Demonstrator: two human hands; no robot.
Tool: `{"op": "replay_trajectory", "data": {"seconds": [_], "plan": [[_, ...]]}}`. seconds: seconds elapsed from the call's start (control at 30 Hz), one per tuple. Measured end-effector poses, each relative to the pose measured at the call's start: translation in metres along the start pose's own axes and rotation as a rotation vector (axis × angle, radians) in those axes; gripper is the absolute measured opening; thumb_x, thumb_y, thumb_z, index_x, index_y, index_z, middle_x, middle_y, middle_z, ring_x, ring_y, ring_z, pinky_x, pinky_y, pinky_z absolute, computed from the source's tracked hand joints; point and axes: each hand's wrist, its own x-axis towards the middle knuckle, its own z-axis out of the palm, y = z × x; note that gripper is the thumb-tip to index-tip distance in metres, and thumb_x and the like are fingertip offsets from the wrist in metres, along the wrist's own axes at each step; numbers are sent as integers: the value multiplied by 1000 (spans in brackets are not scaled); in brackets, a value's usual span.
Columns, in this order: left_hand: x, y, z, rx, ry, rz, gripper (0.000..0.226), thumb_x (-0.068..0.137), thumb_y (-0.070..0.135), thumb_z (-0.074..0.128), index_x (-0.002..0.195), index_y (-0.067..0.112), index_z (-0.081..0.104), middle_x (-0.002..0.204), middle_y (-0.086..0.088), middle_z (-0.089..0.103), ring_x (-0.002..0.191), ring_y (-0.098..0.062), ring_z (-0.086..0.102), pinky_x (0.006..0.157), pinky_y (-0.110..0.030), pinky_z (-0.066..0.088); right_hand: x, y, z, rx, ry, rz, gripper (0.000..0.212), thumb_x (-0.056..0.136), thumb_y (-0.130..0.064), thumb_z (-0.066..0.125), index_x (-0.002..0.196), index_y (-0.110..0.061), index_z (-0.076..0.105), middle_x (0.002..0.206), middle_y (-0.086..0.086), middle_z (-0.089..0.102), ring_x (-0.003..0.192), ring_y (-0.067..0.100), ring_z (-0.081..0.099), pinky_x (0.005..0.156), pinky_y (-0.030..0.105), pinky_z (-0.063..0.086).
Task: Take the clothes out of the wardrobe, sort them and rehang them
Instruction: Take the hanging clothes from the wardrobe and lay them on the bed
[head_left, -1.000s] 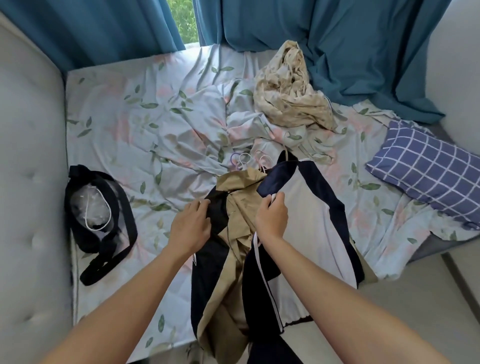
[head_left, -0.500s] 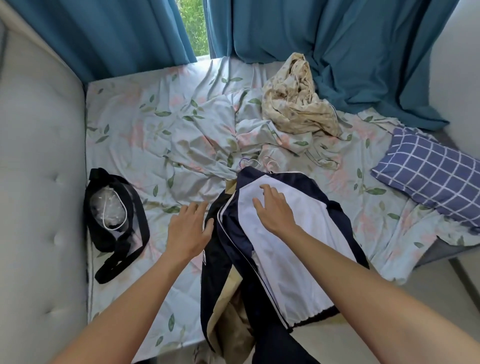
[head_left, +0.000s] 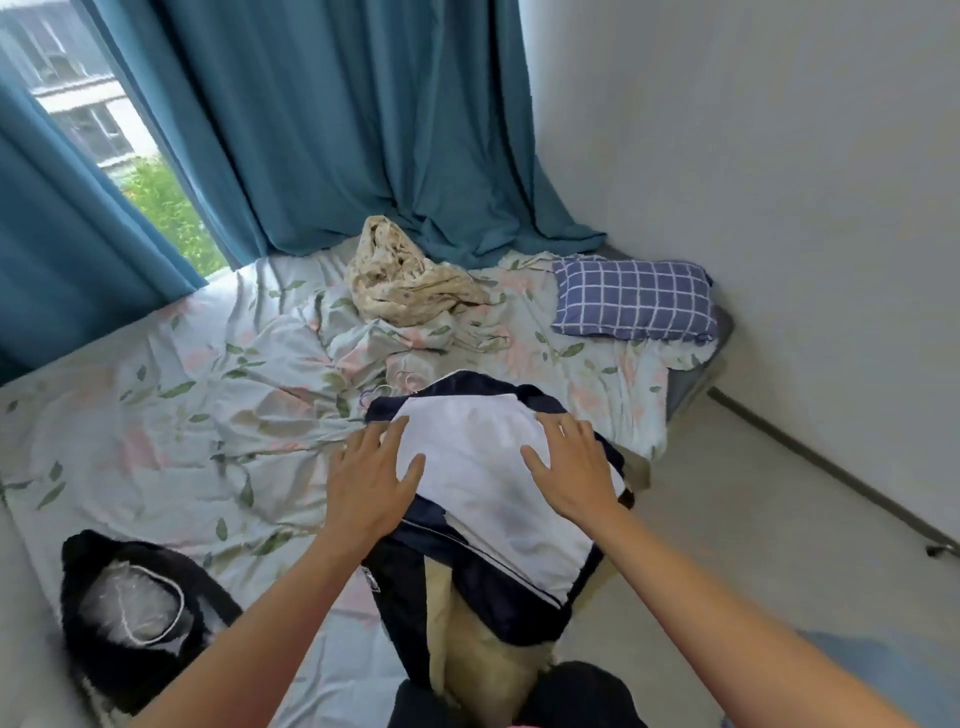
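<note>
Both hands are lying flat on the navy-and-white jacket at the near edge of the bed. The left hand is resting on the jacket's left side, fingers straight and spread, part of the palm lying over the navy trim and the fingertips reaching onto the white panel. The right hand is pressing on the right side of the white panel, fingers likewise straight and fanned; neither hand is curling around any cloth, so nothing is being gripped. The jacket is lying on top of a tan garment, and both are hanging over the bed's near edge toward the floor. Just past the jacket's collar, thin hanger hooks are peeking out on the sheet, too small to count.

Further back, toward the far edge of the bed, a crumpled cream patterned cloth is sitting in a heap at the foot of the teal curtain. A blue checked pillow is lying at the bed's far right corner, well apart from the jacket. Near the left corner closest to the person, a black bag is lying with something pale and plastic-looking showing inside it. The floral sheet is lying rumpled between the cream cloth and the jacket.
</note>
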Motion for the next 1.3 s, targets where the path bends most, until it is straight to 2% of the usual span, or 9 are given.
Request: {"op": "replay_trajectory", "data": {"seconds": [0.17,0.33,0.43,0.67,0.83,1.0,1.17,1.3], "plan": [[-24,61,-9,-13,-48,276,70,98,65,29,156,28,44,150,-2,54,137,-30,47,102,-52,45,-119,32,-27,76,164,233,60,103,-54,46,152,-21,46,147,0,49,136,28,41,109,47,43],[-78,155,1,-45,-88,562,67,99,62,34,154,27,48,146,-2,56,133,-28,50,96,-48,46,-240,60,-66,108,325,411,56,101,-54,46,149,-24,47,141,-1,51,127,23,45,103,42,44],[-118,217,5,-83,-103,701,64,100,61,36,154,28,48,146,1,56,134,-26,49,98,-47,46,-312,84,-86,91,399,512,55,102,-53,47,149,-25,45,142,-2,51,128,24,45,103,42,43],[-237,356,24,-168,-122,1018,60,98,57,46,148,26,52,134,2,59,123,-26,54,88,-44,48,-475,132,-114,36,544,745,52,99,-52,54,145,-30,46,140,-7,51,129,23,46,100,43,42],[-319,433,40,-167,-148,1201,60,98,59,46,147,25,54,130,2,61,118,-25,57,85,-42,47,-570,150,-127,32,616,893,53,101,-51,52,148,-27,45,144,-6,49,133,21,42,107,44,41],[-382,483,39,-184,-155,1424,56,98,55,44,143,23,55,130,1,60,115,-24,55,84,-39,45,-648,161,-129,17,707,1054,53,99,-53,49,146,-30,46,140,-11,51,129,19,47,105,44,45],[-440,516,47,-221,-176,1674,53,101,49,44,141,17,56,131,-3,59,114,-26,56,84,-41,47,-714,146,-122,-36,800,1242,53,100,-52,49,147,-26,47,137,-7,52,127,20,48,102,40,44],[-502,540,49,-263,-184,1883,50,100,46,44,137,16,57,126,-3,59,110,-28,56,82,-42,47,-768,137,-116,-50,856,1386,55,99,-55,46,148,-28,45,140,-8,51,130,20,47,103,46,47]]}}
